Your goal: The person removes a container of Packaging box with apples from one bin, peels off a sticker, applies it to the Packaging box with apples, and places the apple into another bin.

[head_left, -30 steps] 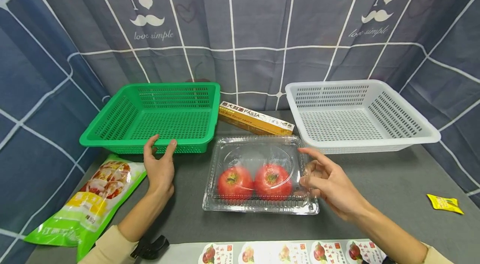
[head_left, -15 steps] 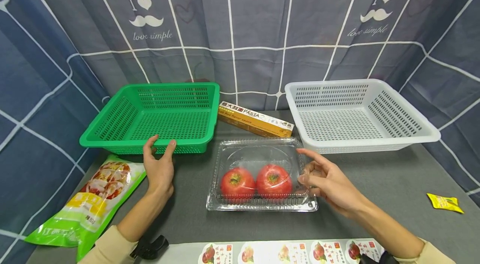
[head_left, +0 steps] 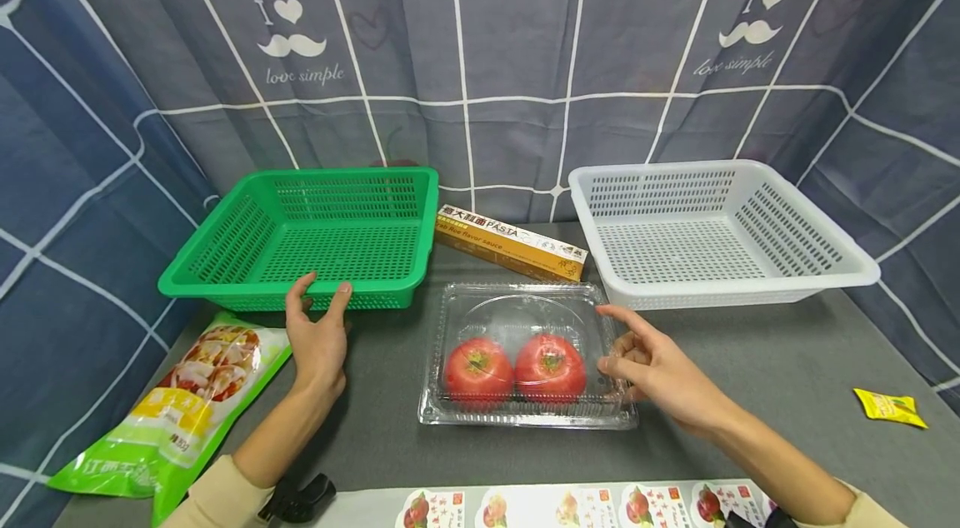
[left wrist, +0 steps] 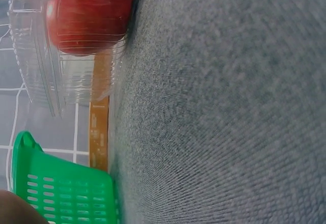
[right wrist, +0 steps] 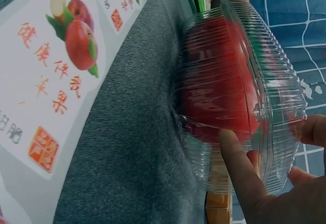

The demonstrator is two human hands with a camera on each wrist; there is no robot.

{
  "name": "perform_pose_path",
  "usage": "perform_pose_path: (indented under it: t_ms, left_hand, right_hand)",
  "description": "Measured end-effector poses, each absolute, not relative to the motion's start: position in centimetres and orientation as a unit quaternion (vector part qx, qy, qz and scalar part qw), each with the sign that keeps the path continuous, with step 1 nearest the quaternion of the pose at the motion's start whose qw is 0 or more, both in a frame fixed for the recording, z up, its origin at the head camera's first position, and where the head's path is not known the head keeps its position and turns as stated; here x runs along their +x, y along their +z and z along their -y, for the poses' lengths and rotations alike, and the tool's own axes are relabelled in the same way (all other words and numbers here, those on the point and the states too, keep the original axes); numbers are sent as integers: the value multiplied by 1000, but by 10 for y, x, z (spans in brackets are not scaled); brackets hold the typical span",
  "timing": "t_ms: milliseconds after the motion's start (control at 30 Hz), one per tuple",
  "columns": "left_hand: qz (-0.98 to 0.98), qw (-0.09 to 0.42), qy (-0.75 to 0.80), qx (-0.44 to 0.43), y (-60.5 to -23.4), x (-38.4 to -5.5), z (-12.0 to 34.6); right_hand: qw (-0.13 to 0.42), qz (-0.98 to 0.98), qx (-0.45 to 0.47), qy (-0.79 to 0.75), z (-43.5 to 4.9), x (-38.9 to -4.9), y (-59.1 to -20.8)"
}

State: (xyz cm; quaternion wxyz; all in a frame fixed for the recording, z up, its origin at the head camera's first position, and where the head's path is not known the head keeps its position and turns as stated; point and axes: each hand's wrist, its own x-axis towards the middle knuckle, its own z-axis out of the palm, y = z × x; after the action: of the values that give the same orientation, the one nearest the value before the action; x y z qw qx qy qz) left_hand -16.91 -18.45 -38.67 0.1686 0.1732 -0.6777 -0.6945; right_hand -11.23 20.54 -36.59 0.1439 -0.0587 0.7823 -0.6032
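A clear plastic clamshell box (head_left: pixel 525 307) with two red apples (head_left: pixel 551 368) inside sits closed on the grey tabletop. My right hand (head_left: pixel 667 374) holds its right edge; in the right wrist view the thumb (right wrist: pixel 239 170) presses the near side and other fingers reach round the far side. My left hand (head_left: pixel 318 345) hovers by the front rim of the green basket (head_left: pixel 405 282), thumb and index finger spread, nothing between them. Whether it touches the rim cannot be told. The left wrist view shows the box's other end with one apple (left wrist: pixel 89 18).
A pasta box (head_left: pixel 510 245) lies behind the clamshell. The white basket (head_left: pixel 720 291) stands back right. A green food bag (head_left: pixel 187 403) lies left, a small yellow packet (head_left: pixel 890 407) right. A strip of apple labels (head_left: pixel 540 505) runs along the front.
The clamshell box has turned slightly, its left end shifting right and its back edge coming nearer to me, away from the pasta box. Both hands stay nearly in place.
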Motion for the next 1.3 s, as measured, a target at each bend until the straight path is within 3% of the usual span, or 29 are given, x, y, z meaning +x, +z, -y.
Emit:
perform_pose_path:
  t_ms: [633, 867, 1100, 1300]
  left_hand:
    - [732, 137, -647, 160, -385, -164, 189]
    - [784, 103, -604, 95, -387, -152, 195]
    - [851, 99, -516, 10, -384, -125, 195]
    - [863, 49, -503, -22, -376, -107, 189]
  right_hand:
    - [161, -766, -69, -618, -209, -108, -368]
    - [132, -775, -63, -615, -209, -102, -367]
    - [111, -777, -67, -616, -208, -97, -366]
    - [70, -837, -98, -534, -209, -88, -360]
